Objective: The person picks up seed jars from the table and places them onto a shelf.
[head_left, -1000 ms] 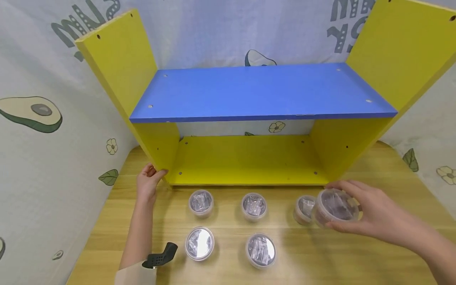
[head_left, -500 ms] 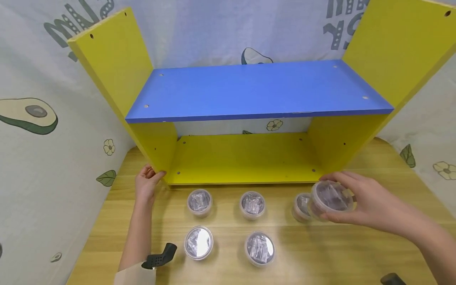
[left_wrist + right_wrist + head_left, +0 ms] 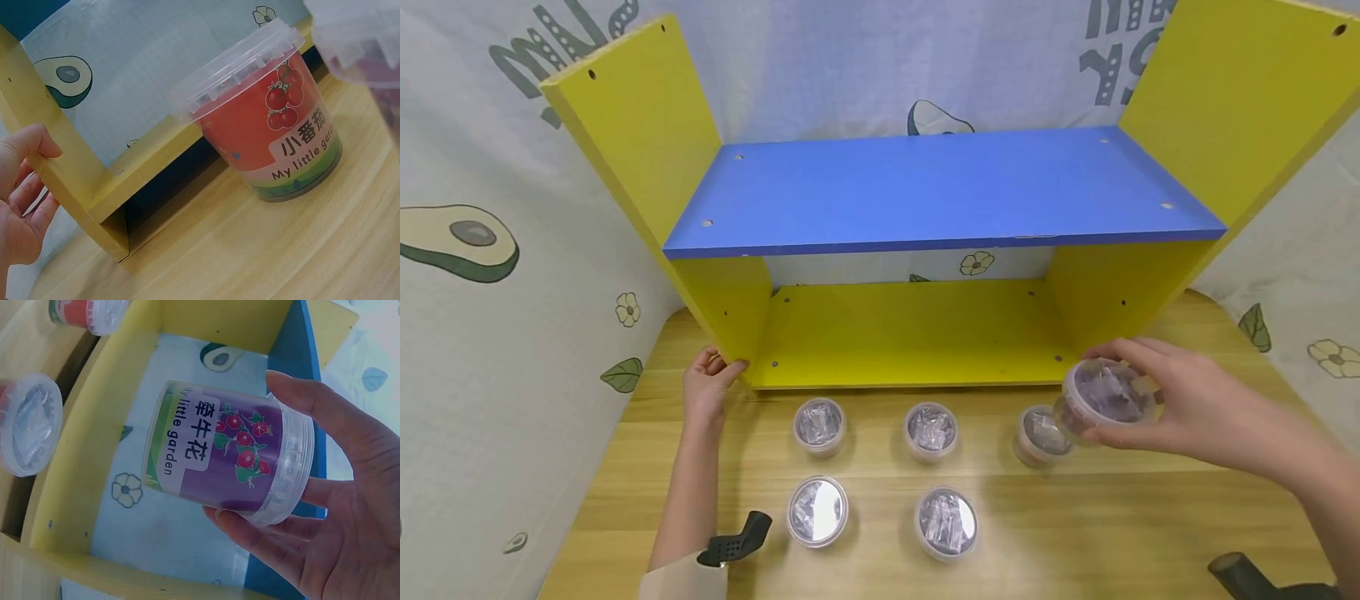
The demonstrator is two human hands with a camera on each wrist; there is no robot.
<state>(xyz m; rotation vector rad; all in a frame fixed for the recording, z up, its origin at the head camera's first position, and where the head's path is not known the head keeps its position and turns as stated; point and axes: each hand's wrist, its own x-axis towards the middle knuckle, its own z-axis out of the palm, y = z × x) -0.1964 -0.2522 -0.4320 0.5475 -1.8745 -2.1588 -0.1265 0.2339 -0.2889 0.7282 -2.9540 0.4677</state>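
My right hand (image 3: 1195,404) holds a clear-lidded plastic tub (image 3: 1105,393) by its lid end, thumb on one side and fingers on the other. In the right wrist view the tub (image 3: 215,447) has a purple label with red flowers and "My little garden". It is off the table, tilted, beside and above another lidded tub (image 3: 1045,435). My left hand (image 3: 704,392) grips the front edge of the shelf's left yellow side panel (image 3: 69,187), thumb inside and fingers outside. Close by in the left wrist view stands a red-labelled tub (image 3: 269,125) with tomatoes pictured.
The shelf has a blue upper board (image 3: 940,196) and a yellow bottom board (image 3: 917,333). Several lidded tubs stand on the wooden table (image 3: 625,500) in front, among them a front-left tub (image 3: 817,511) and a front-middle tub (image 3: 947,523). Patterned cloth (image 3: 467,358) hangs around.
My right hand has shifted slightly toward the shelf with the tub, whose tilt has changed. More of the tub beside it shows. My left hand keeps its place on the panel.
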